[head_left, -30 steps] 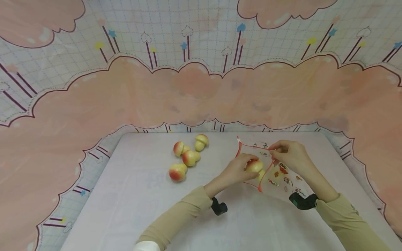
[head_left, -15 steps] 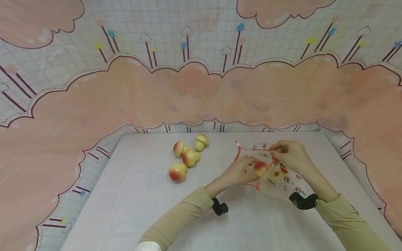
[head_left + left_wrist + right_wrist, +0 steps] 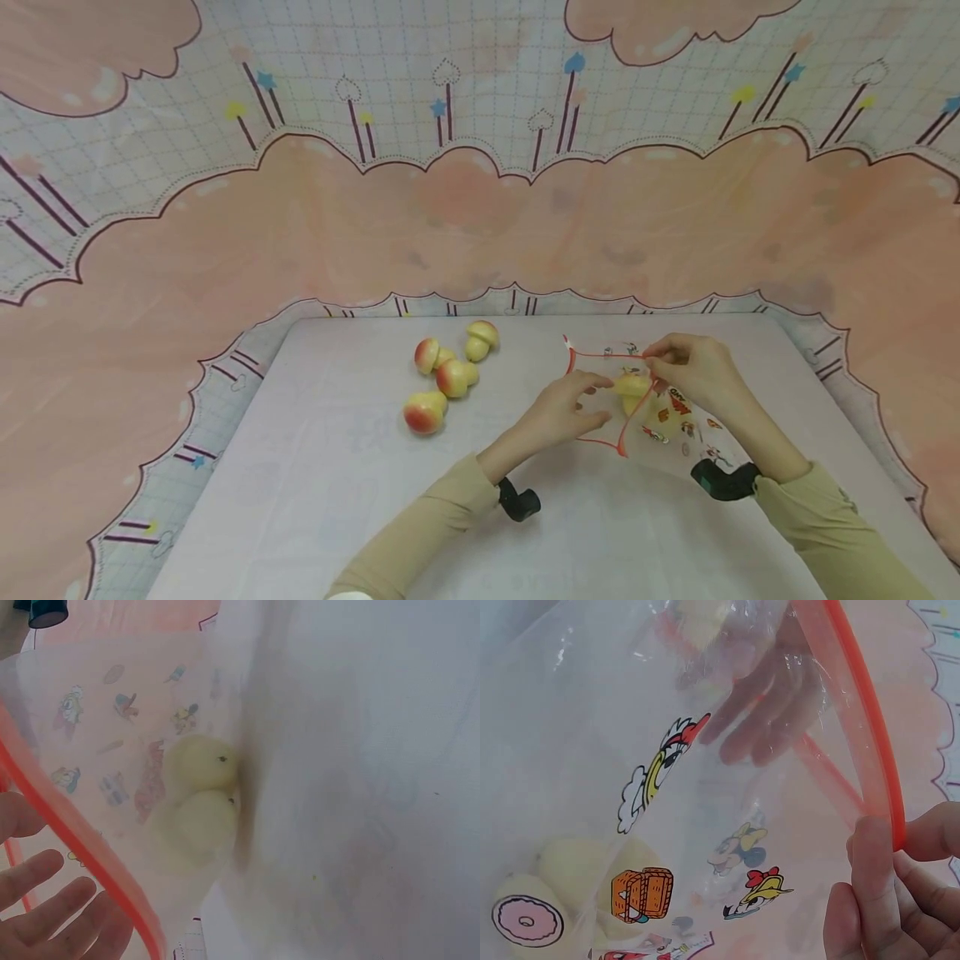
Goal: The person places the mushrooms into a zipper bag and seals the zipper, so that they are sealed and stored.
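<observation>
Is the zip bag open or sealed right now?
Open. The zip bag's red rim gapes wide; the right hand pinches its upper edge, the left hand is at the mouth, and a toy mushroom sits inside.

White table [image 3: 300, 500] — pink cloud-print backdrop [image 3: 480, 225] behind, star-and-grid pattern above.

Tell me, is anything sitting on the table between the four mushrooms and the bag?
No. In the head view, only bare white tabletop lies between the loose mushrooms and the bag.
</observation>
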A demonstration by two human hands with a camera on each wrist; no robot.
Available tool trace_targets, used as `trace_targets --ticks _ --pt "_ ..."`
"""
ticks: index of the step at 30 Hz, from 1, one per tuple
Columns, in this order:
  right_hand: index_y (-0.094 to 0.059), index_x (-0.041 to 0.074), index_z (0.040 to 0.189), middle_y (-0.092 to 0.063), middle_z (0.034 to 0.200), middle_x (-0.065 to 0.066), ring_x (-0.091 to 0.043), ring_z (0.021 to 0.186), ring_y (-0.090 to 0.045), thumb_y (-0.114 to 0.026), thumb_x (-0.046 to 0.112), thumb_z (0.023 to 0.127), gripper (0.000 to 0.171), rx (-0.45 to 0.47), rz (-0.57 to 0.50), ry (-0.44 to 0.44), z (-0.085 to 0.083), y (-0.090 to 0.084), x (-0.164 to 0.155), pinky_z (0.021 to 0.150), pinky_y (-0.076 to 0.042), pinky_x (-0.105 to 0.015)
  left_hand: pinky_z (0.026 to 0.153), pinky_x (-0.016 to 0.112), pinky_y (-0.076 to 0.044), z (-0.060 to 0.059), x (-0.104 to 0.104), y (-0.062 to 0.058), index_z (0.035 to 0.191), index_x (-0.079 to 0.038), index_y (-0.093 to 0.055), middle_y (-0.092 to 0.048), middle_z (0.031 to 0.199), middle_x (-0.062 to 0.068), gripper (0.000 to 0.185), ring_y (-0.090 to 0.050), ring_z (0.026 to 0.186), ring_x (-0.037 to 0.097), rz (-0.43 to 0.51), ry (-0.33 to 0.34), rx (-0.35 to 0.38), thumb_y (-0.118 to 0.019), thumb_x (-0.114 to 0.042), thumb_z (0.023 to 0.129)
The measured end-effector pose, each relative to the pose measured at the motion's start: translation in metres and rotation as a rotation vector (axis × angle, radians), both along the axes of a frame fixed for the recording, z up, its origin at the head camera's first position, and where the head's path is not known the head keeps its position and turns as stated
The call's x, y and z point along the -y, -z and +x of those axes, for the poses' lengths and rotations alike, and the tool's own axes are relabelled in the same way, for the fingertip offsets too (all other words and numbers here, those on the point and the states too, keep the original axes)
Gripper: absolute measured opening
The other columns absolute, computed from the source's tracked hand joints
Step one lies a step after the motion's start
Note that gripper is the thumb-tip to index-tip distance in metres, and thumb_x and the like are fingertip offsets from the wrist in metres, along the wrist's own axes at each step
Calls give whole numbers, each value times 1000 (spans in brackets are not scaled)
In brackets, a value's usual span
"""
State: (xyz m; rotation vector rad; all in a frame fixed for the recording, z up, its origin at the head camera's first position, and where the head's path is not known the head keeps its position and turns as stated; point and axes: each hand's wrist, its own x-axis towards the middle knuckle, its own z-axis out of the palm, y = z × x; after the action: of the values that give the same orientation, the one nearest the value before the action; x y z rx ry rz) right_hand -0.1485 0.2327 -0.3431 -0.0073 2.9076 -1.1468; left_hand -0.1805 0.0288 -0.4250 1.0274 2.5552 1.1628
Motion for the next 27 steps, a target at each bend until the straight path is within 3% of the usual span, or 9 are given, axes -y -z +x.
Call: trace_targets --ticks 8,16,22,27 --pt "-64 -2 111 -72 85 -16 -20 67 -68 -60 15 93 25 2 -15 1 1 1 0 52 -48 -27 83 15 -51 4 7 -4 128 -15 -58 -60 129 1 41 -60 113 15 45 -21 -29 -67 -23 89" --pt "-65 -2 110 -72 82 -12 -16 65 -67 -60 17 93 25 6 -16 5 0 1 0 55 -48 -27 84 18 -52 9 16 -8 130 -13 -57 -60 129 4 42 -59 114 19 97 -34 15 -66 -20 90" --pt "-64 -3 111 -72 85 -16 -18 66 -68 -60 16 93 26 6 -15 0 0 2 -1 53 -47 -25 83 23 -54 10 23 -6 128 -9 -59 -63 126 7 41 -61 110 22 138 -71 -17 -67 -16 88" --pt "-64 -3 110 -72 85 -16 -17 66 -67 -59 15 93 25 5 -23 -8 0 3 0 53 -47 -25 84 27 -55 11 30 -1 128 -8 -59 -62 127 8 41 -61 111 25 183 -91 29 -67 -14 88"
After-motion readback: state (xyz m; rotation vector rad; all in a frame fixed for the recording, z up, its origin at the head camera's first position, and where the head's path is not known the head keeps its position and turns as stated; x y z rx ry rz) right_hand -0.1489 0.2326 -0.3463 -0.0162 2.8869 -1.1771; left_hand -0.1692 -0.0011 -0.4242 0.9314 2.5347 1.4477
